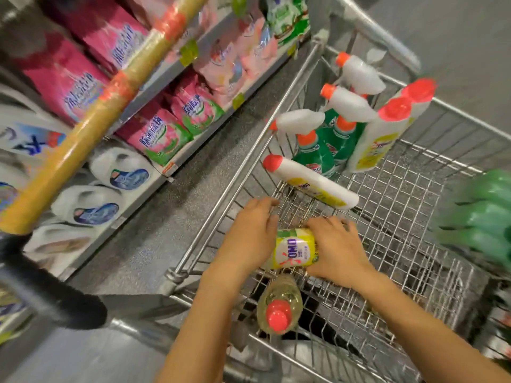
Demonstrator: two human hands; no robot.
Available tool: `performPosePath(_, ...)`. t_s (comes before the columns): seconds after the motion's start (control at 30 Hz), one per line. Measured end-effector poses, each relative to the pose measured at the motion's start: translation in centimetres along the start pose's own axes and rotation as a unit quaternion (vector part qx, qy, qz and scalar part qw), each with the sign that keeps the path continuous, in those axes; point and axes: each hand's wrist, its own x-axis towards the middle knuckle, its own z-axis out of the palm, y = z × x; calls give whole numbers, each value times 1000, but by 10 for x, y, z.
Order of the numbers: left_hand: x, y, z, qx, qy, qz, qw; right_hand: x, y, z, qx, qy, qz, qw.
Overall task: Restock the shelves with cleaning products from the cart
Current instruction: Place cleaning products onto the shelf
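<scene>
**Both hands on a yellow-labelled bottle in the cart**

Grey shop floor runs between the shelves [215,131] at 10 o'clock and the wire cart [401,217], which fills the middle and right of the view. On the shelves sit pink bags [154,134], with white jugs [119,167] on the level below. A yellow pole [91,125] slants across in front of them.

Inside the cart, at its 12 o'clock end, green spray bottles [318,150] with white trigger heads stand together. Just beside them are two tall white bottles [381,134] with red caps. Nearer, a white bottle [312,183] lies on its side on the mesh. At 6 o'clock a clear bottle [279,305] points its red cap toward the camera. Blurred green bottles [481,217] show at 3 o'clock; whether they are in the cart is unclear.

A yellow-labelled bottle [296,248] lies low in the cart's near half, between the two hands. The left hand [249,236] lies flat against its 9 o'clock end, fingers stretched forward. The right hand [336,244] grips its 3 o'clock end, fingers curled over the top.
</scene>
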Motion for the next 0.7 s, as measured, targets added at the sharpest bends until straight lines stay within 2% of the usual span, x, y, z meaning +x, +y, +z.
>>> performPosePath(0.1, -6, 17, -13, -40, 108, 74, 991, -33, 7, -27, 125, 81, 71, 986)
performPosePath(0.2, -14, 36, -18, -134, 146, 62, 978, -61, 3, -54, 284, 166, 131, 935)
performPosePath(0.27, -23, 50, -17, -207, 101, 22, 973, -74, -4, -69, 387, 215, 155, 883)
performPosePath(0.33, -35, 67, -12, -277, 20, 23, 960, -82, -11, -82, 472, 257, 152, 830)
performPosePath(0.43, -51, 89, 2, -336, -55, 38, 940, -93, -20, -102, 537, 294, 122, 781)
performPosePath(0.53, -68, 110, 9, -417, -64, 47, 905, -110, -28, -117, 567, 302, 74, 763)
performPosePath(0.63, -86, 121, 9, -448, -2, 93, 889, -135, -32, -125, 582, 250, -3, 774)
performPosePath(0.7, -101, 125, 7, -468, 28, 119, 875, -151, -33, -125, 599, 224, -36, 768)
